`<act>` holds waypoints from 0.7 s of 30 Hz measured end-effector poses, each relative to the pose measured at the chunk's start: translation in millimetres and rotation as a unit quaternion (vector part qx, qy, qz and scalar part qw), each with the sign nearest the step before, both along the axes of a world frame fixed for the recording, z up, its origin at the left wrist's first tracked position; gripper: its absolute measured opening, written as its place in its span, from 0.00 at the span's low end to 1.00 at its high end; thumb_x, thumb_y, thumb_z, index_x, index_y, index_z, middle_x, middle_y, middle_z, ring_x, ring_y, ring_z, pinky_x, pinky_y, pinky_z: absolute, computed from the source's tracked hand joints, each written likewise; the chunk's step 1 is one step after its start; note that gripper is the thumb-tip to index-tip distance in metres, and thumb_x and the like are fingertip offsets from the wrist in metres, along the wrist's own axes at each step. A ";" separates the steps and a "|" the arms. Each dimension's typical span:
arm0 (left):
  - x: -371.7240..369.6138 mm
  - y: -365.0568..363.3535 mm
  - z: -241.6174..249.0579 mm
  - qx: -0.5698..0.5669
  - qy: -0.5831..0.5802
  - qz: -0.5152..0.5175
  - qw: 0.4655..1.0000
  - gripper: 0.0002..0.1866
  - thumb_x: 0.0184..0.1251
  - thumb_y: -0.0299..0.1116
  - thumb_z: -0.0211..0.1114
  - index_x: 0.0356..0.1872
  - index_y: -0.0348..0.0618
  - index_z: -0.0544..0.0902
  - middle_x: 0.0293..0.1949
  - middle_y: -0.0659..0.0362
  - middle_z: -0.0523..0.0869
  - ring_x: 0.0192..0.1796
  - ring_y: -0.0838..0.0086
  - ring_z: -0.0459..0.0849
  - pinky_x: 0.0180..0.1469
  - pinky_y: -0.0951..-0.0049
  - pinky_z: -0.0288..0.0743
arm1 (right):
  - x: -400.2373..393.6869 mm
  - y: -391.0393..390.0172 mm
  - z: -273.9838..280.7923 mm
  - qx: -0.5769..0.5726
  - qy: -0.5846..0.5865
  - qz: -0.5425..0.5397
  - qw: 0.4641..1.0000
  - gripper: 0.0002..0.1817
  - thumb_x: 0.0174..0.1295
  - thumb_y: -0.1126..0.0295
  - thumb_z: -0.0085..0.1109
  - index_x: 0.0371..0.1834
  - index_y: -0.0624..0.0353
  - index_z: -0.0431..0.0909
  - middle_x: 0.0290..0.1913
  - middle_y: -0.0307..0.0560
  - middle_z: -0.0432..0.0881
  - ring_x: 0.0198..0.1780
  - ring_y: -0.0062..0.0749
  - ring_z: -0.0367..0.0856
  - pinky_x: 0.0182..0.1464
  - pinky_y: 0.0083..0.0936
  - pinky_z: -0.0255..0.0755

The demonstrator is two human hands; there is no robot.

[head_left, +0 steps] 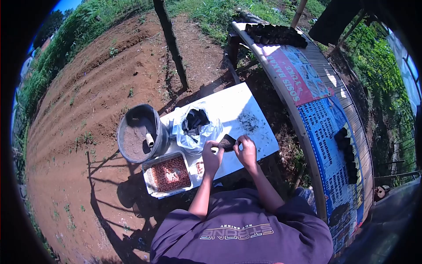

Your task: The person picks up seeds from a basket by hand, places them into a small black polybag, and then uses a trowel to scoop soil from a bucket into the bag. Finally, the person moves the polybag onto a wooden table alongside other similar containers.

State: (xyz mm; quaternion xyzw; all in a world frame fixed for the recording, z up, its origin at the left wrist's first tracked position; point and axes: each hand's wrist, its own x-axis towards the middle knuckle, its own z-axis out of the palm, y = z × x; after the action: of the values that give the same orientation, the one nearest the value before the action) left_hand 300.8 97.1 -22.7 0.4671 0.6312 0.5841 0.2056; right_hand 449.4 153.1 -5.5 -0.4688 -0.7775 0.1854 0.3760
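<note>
Over the white table (259,134), a small black bag filled with dark soil (227,143) is between my hands. My left hand (212,155) pinches its left edge, with the fingers closed. My right hand (245,152) has its fingers closed on the right edge. Just left of them stands a clear plastic bag (189,141) with black pieces (195,121) inside. A tray of reddish-brown seeds (166,175) sits at the table's front left corner.
A dark bucket (124,148) of soil with a light-handled tool (150,140) stands at the left. On the right, a long slatted bench (318,121) carries a printed banner (325,145) and rows of black bags (274,34). A post (171,42) rises behind.
</note>
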 end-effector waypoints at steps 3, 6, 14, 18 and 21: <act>4.2 11.7 -9.8 0.022 0.020 0.009 1.000 0.07 0.59 0.21 0.69 0.30 0.36 0.77 0.34 0.54 0.82 0.39 0.64 0.84 0.41 0.67 0.77 | 5.3 9.4 -4.8 -0.003 -0.005 -0.001 1.000 0.08 0.53 0.77 0.62 0.33 0.62 0.72 0.34 0.54 0.78 0.36 0.54 0.79 0.39 0.45 0.72; 14.4 23.3 -15.7 0.023 0.031 0.018 0.999 0.08 0.59 0.23 0.69 0.28 0.37 0.76 0.35 0.53 0.83 0.38 0.63 0.84 0.40 0.67 0.77 | 14.9 22.0 -8.9 -0.008 -0.006 -0.002 1.000 0.06 0.55 0.77 0.61 0.32 0.62 0.72 0.33 0.54 0.77 0.37 0.54 0.79 0.39 0.44 0.72; 60.1 64.3 -45.9 -0.047 0.019 0.072 0.996 0.08 0.61 0.27 0.68 0.26 0.38 0.78 0.36 0.53 0.86 0.37 0.64 0.87 0.41 0.67 0.79 | 53.2 71.1 -34.8 -0.079 0.005 0.028 0.996 0.05 0.59 0.74 0.60 0.33 0.61 0.72 0.35 0.51 0.77 0.37 0.51 0.80 0.39 0.41 0.74; 84.1 92.3 -77.0 -0.062 0.015 0.071 0.995 0.08 0.61 0.27 0.68 0.27 0.37 0.79 0.39 0.50 0.87 0.36 0.63 0.88 0.44 0.65 0.80 | 74.8 98.5 -58.4 -0.099 0.043 0.022 0.994 0.04 0.62 0.73 0.59 0.35 0.62 0.75 0.36 0.50 0.78 0.39 0.48 0.82 0.40 0.37 0.75; 99.3 110.9 -98.4 -0.099 -0.033 0.060 0.993 0.08 0.64 0.28 0.66 0.28 0.36 0.78 0.41 0.49 0.88 0.39 0.65 0.88 0.47 0.67 0.80 | 89.8 117.2 -78.1 -0.119 0.037 0.031 0.992 0.06 0.61 0.69 0.60 0.38 0.58 0.77 0.39 0.49 0.80 0.42 0.47 0.82 0.42 0.41 0.76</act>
State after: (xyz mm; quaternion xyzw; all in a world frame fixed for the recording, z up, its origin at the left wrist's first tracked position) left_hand 400.1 208.0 -121.1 0.3860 0.7059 0.5450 0.2360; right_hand 539.2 270.3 -83.6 -0.4790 -0.7495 0.3056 0.3398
